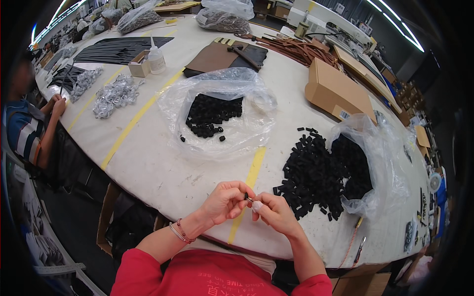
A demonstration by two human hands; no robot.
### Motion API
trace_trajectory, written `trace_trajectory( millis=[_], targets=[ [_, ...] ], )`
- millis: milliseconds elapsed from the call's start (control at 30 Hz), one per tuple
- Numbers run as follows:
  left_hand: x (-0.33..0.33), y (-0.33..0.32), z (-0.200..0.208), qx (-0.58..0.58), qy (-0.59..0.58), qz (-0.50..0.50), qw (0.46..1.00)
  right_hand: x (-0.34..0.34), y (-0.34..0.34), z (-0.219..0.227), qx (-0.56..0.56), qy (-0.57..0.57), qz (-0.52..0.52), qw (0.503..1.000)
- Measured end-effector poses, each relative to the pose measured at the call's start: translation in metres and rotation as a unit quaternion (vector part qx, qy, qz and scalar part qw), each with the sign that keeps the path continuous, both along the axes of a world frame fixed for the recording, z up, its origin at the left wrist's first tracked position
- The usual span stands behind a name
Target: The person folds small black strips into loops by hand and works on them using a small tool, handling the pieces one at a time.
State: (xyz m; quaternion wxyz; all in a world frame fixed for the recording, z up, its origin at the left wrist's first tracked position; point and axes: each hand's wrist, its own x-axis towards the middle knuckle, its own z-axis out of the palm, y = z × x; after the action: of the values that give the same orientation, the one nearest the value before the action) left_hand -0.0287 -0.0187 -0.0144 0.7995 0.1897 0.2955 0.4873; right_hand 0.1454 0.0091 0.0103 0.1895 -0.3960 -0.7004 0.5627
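Observation:
My left hand (226, 201) pinches a small black piece (246, 196) between thumb and fingertips, just over the table's front edge. Against it, the closed fingers of my right hand (276, 213) hold a thin, metallic-looking bit, mostly hidden by the fingertips. A white wrap (257, 206) covers one fingertip of that hand. Right of my hands lies a large heap of short black cylindrical pieces (308, 175), some spilling from a clear plastic bag (390, 172). Farther off, an opened clear bag (173, 106) holds more small black pieces (212, 111).
A cardboard box (338, 91), brown strips (311, 54) and a hammer (244, 56) lie toward the back. Left of centre are a white squeeze bottle (157, 60) and a pile of metal rings (116, 96). A co-worker (29, 123) sits at the left edge. A pen-like tool (360, 249) lies front right.

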Motion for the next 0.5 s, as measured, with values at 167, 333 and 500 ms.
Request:
trace_trajectory(
  millis=[167, 333, 500],
  targets=[
    [-0.002, 0.000, 0.000, -0.021, -0.025, -0.027, 0.999, 0.002, 0.002, 0.005, -0.137, 0.065, 0.037, 0.988],
    [0.000, 0.002, 0.001, -0.007, 0.065, -0.038, 0.997, 0.003, 0.006, -0.002, -0.023, 0.027, 0.045, 0.998],
    [0.015, -0.006, -0.005, 0.150, 0.329, 0.111, 0.926, -0.008, 0.000, -0.005, 0.205, -0.123, -0.002, 0.971]
  ],
)
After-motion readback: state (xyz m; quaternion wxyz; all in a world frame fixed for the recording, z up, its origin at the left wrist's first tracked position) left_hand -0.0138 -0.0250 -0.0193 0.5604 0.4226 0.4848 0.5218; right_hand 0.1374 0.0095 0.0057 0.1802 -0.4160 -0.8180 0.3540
